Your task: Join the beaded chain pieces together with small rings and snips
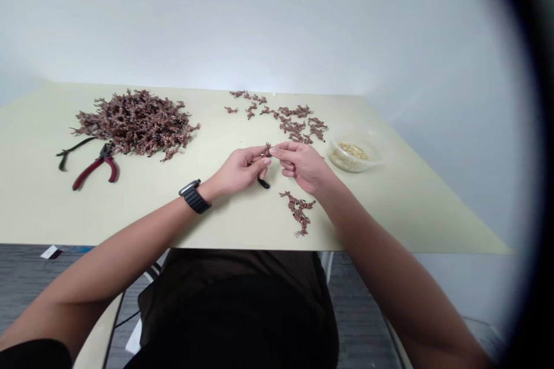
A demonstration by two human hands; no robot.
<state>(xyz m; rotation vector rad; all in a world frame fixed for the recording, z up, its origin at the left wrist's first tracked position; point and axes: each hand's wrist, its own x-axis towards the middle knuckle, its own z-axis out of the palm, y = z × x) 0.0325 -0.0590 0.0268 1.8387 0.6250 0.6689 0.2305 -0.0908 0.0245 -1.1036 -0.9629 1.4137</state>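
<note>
My left hand (240, 170) pinches a small brown antlered animal figurine (268, 149) between thumb and forefinger, above the middle of the table. From the right, the closed fingertips of my right hand (302, 165) meet the figurine's edge; what they grip is too small to make out. A black-ended thing (264, 183), perhaps a tool handle, shows in part under my left hand. Nearer to me, below my right hand, lies a small group of brown figurines (298, 212).
A large heap of brown figurines (138, 121) covers the back left, with red-handled pliers (106, 164) and a black-handled tool (64, 157) in front. More figurines (296, 121) lie scattered behind my hands. A clear plastic bowl (376, 157) holds small gold pieces (352, 151) at right.
</note>
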